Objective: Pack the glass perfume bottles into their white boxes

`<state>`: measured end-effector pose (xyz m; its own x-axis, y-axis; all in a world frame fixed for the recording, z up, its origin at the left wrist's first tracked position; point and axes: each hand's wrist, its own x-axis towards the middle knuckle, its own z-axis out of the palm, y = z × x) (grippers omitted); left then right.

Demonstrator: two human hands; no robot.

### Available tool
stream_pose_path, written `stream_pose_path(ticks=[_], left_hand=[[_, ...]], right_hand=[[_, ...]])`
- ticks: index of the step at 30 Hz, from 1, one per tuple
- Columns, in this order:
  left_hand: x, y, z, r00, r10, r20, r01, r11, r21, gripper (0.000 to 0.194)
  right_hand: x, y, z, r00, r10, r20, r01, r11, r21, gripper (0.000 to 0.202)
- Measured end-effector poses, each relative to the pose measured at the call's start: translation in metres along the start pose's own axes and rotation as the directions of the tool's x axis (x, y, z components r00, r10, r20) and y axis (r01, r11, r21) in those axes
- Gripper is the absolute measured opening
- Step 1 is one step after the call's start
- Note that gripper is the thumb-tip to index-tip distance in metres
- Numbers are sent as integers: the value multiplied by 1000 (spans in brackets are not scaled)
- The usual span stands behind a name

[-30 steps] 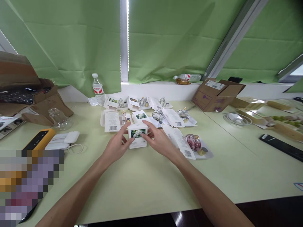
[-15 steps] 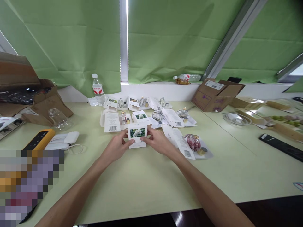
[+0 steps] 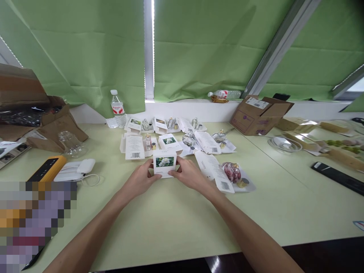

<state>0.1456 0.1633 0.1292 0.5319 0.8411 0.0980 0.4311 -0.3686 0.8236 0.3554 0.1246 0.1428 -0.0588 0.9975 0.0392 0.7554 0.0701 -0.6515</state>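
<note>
A small white carton [image 3: 165, 168] with a white-flower picture on its front stands at the middle of the table. My left hand [image 3: 141, 177] grips its left side, thumb at the lower front edge. On the opposite side my right hand [image 3: 186, 172] holds it, thumb also low on the front; the other fingers are partly hidden behind it. Beyond it lies another flower-print carton [image 3: 170, 141]. To the right, an opened white carton [image 3: 214, 170] lies beside a red-patterned perfume bottle [image 3: 231, 172] and a gold cap [image 3: 243, 183]. A clear perfume bottle [image 3: 148, 142] is behind my left hand.
More opened cartons and glass bottles sit in rows toward the wall. A water bottle [image 3: 118, 109] stands at the back left. Cardboard boxes [image 3: 253, 115] flank both sides. An orange-black device [image 3: 47, 168] and white charger [image 3: 86, 165] are left; a black phone-like object [image 3: 341, 176] is right.
The held carton's front has tipped, so its face looks shorter and its top edge sits slightly lower. Both thumbs have slid down to the front's bottom edge.
</note>
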Motion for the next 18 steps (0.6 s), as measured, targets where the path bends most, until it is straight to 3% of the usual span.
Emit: stream_pose_path(ticks=[6, 13, 18], left_hand=[[-2, 9, -6, 1000, -7, -18, 7, 1000, 15, 42], [-5, 21, -18, 995, 83, -61, -83, 997, 9, 44], [-5, 21, -17, 994, 100, -47, -101, 994, -28, 38]], right_hand=[[-4, -6, -9, 996, -81, 21, 81, 997, 1, 28], [-6, -12, -20, 992, -128, 3, 127, 989, 82, 26], [-7, -11, -22, 983, -172, 60, 158, 968, 193, 30]])
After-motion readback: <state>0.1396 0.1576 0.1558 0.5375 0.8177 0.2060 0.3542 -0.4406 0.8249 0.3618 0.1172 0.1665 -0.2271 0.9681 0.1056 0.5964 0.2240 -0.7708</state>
